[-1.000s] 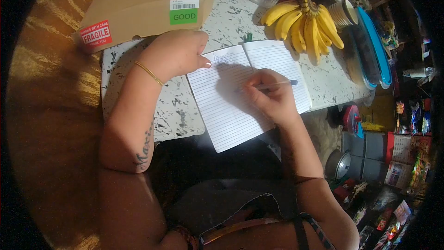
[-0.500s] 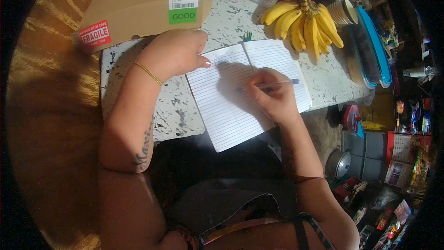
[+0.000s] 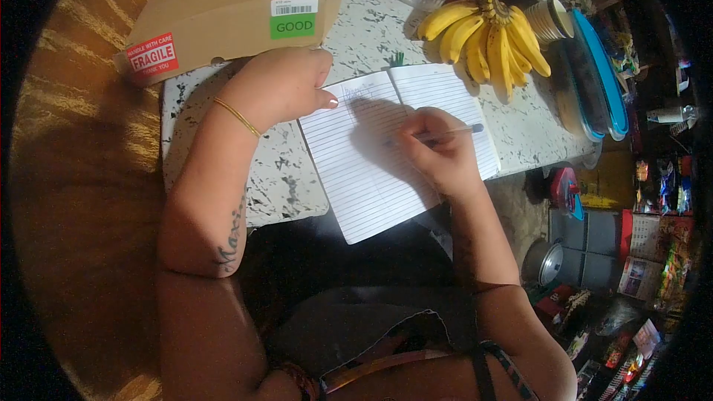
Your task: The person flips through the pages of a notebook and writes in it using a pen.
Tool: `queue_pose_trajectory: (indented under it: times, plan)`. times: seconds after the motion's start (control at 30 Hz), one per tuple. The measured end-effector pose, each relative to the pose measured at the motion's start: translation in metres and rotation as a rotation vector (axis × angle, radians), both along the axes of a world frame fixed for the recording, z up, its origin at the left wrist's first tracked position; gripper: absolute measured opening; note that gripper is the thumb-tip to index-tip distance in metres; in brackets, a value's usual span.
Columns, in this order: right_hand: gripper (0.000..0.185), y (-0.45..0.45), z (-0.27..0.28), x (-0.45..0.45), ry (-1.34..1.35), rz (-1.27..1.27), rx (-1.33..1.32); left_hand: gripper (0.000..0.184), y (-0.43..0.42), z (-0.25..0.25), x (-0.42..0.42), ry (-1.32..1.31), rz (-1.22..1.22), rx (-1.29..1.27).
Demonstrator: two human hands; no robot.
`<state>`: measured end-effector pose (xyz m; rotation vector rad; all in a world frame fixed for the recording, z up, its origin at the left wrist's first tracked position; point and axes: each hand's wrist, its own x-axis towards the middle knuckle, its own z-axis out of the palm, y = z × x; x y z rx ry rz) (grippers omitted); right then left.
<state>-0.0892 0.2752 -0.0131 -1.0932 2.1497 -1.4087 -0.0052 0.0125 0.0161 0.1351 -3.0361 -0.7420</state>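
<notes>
An open lined notebook (image 3: 356,186) lies at a slant on the speckled white table, with faint handwriting near the top of its left page. My right hand (image 3: 442,152) is closed around a clear pen with a blue end (image 3: 464,130). The pen's point is over the left page, in the shadow of my hand, so whether it touches the paper I cannot tell. At the notebook's upper left edge, my left hand (image 3: 286,85) has curled fingers, and its thumb holds the page's edge. Part of the right page is hidden behind my right hand.
A cardboard box (image 3: 230,4) with a red and a green label stands beyond my left hand. Bananas (image 3: 486,41) lie past the notebook, beside stacked paper cups (image 3: 551,21) and blue-lidded containers (image 3: 598,74). The table's near edge (image 3: 290,219) runs below the notebook.
My right hand and the pen have shifted very slightly to the right over the page. My left hand and the notebook stay where they were.
</notes>
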Motion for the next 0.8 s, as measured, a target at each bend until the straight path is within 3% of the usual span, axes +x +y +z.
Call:
queue_pose_trajectory:
  times: [0.1, 0.3, 0.8]
  plan:
    - [0.01, -0.0001, -0.001, 0.0003, -0.196, 0.009, -0.043, 0.031, -0.0006, -0.0001, 0.0003, 0.018, -0.008, 0.001]
    - [0.011, -0.0008, 0.0001, -0.0001, -0.031, -0.001, -0.044, 0.031, 0.0008, 0.0017, -0.0002, -0.003, 0.001, 0.006]
    - [0.009, -0.0004, -0.0026, -0.0013, -0.049, -0.021, -0.034, 0.031, 0.0005, 0.0017, 0.0011, 0.006, -0.004, 0.011]
